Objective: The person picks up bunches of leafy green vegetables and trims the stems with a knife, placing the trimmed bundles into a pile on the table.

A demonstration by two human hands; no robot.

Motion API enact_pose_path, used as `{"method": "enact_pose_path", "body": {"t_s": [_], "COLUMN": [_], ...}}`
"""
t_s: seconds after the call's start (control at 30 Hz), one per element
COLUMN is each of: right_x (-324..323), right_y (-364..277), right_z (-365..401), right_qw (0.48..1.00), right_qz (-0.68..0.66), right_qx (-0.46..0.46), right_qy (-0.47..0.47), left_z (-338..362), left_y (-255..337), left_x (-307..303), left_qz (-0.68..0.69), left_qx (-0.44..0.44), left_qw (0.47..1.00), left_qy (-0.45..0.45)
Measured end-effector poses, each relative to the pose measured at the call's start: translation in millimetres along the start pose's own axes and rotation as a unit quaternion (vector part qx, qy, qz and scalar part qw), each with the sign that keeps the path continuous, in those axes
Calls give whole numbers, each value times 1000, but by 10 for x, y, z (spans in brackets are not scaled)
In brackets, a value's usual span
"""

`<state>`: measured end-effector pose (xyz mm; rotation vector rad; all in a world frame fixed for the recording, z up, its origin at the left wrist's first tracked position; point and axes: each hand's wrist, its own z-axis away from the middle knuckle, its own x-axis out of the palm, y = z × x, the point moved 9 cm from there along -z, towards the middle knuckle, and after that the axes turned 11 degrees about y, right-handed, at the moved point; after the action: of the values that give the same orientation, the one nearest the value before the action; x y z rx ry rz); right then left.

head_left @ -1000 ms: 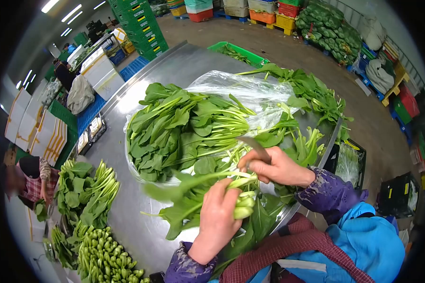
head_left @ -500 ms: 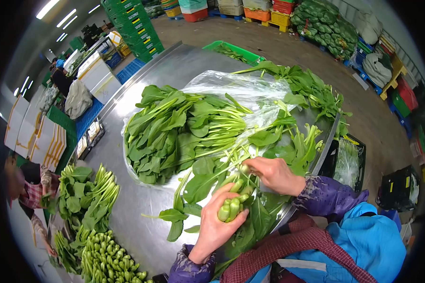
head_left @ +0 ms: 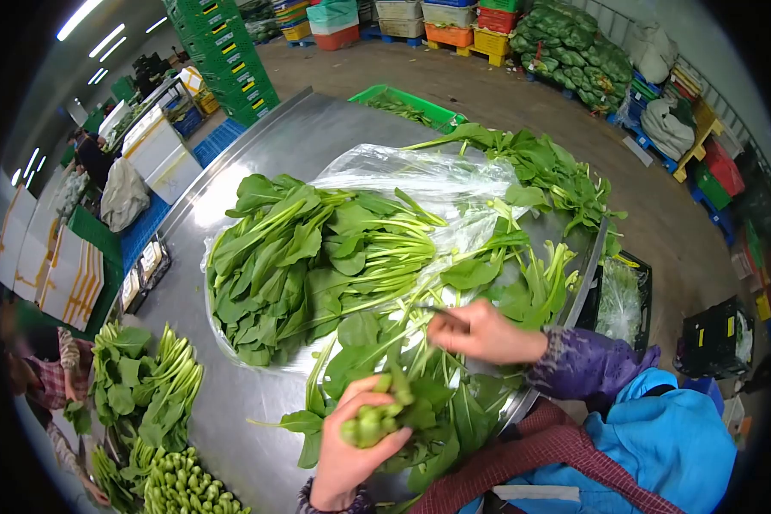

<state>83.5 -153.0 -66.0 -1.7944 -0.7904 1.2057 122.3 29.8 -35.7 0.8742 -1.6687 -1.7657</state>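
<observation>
My left hand (head_left: 355,437) is wrapped round a bunch of leafy greens (head_left: 373,421), its thick pale stem ends turned up toward me. To the upper right, my right hand (head_left: 488,334) is closed on what looks like a small knife (head_left: 445,315); its dark, thin blade points left and is partly blurred. Under both hands lie loose leafy stalks (head_left: 351,364). Just beyond them, a large pile of greens (head_left: 291,248) rests on clear plastic film (head_left: 377,167), stems to the right.
More greens hang over the right edge of the metal table (head_left: 283,128). Bundled greens (head_left: 188,488) are stacked at lower left, beside another person's arm (head_left: 68,368). A green crate (head_left: 454,120) stands beyond the far edge; black crates (head_left: 715,338) sit at right.
My left hand has moved left and down with the bunch, which has turned. My right hand has shifted slightly down, and the dark blade now shows. The whole view has shifted somewhat.
</observation>
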Motion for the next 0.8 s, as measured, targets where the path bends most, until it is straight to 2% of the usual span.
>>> {"method": "enact_pose_path", "body": {"t_s": [0.03,0.1,0.13,0.2,0.23,0.33,0.4,0.43,0.53,0.57,0.6,0.63,0.7,0.77,0.8], "right_x": [-90,-286,-411,-607,-674,-722,-717,-719,-666,-702,-733,-728,-744,-699,-634], "right_y": [214,737,946,1112,1316,1616,1853,1878,2034,2037,2039,1884,1486,1125,1019], "right_z": [-116,-397,-531,-841,-983,-1326,-1454,-1496,-1532,-1549,-1553,-1509,-1304,-1144,-1060], "right_qw": [999,991,982,953,946,928,877,877,902,926,944,944,964,969,969], "right_qz": [16,117,172,281,298,335,444,444,381,304,225,227,8,-25,-65], "right_qx": [4,61,58,14,83,100,151,149,196,205,214,213,219,201,212], "right_qy": [34,34,48,111,102,125,109,107,57,85,114,113,150,142,111], "left_z": [18,104,171,117,89,50,51,48,109,89,72,63,71,68,57], "left_y": [-19,-74,-160,-86,-82,-216,-118,-170,-332,-353,-346,-296,-226,-153,-137], "left_x": [-95,-199,-289,-250,-248,-213,-104,-132,-86,-105,-70,-16,60,216,256], "left_qz": [2,232,298,309,318,268,272,273,174,176,131,85,87,24,0], "left_qx": [0,-58,-100,-106,-113,-126,-152,-152,-189,-189,-153,-115,-119,-61,-62], "left_qw": [1000,971,949,945,941,955,950,950,964,964,974,979,973,974,974], "left_qy": [-1,-29,5,21,35,6,2,5,-64,-61,-104,-146,-175,-218,-216]}}
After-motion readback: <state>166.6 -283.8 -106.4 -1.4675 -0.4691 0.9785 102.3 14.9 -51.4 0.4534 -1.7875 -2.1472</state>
